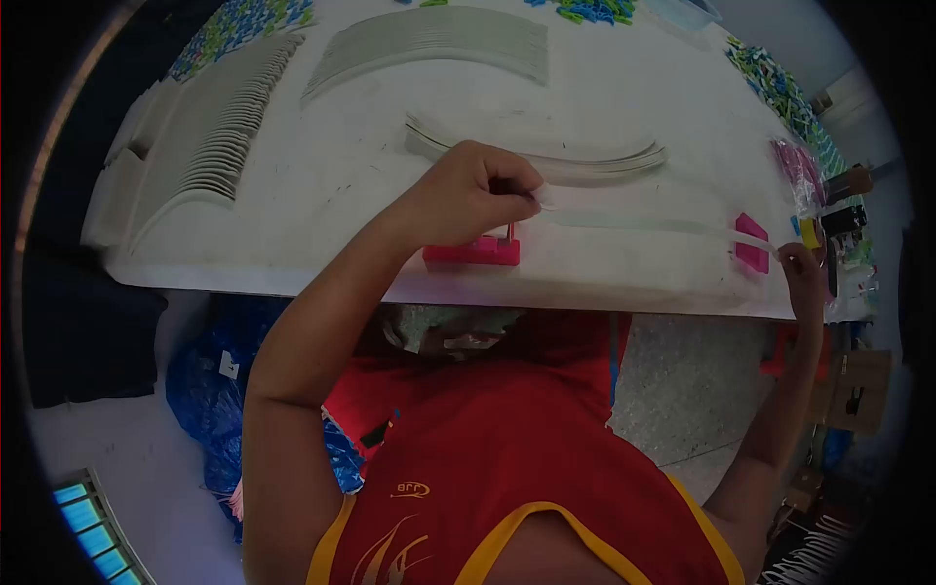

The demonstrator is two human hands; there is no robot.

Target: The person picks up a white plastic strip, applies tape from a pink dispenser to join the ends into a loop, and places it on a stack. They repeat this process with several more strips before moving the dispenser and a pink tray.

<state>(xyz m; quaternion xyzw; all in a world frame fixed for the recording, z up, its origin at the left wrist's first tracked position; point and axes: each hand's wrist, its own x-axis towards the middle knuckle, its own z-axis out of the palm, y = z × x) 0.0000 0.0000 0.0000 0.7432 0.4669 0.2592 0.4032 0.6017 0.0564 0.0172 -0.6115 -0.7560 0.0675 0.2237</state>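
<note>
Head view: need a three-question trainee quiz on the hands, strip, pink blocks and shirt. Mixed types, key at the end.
1. The pale strip runs between the left hand and the right hand. It is:
A) rolled up
B) stretched out
C) tied in a knot
2. True or false: the pink block nearest the left hand and the pink block by the right hand are apart.
3. Fill in: the person's shirt is mainly ____, with yellow trim.

Key: 1 B; 2 true; 3 red.
</note>
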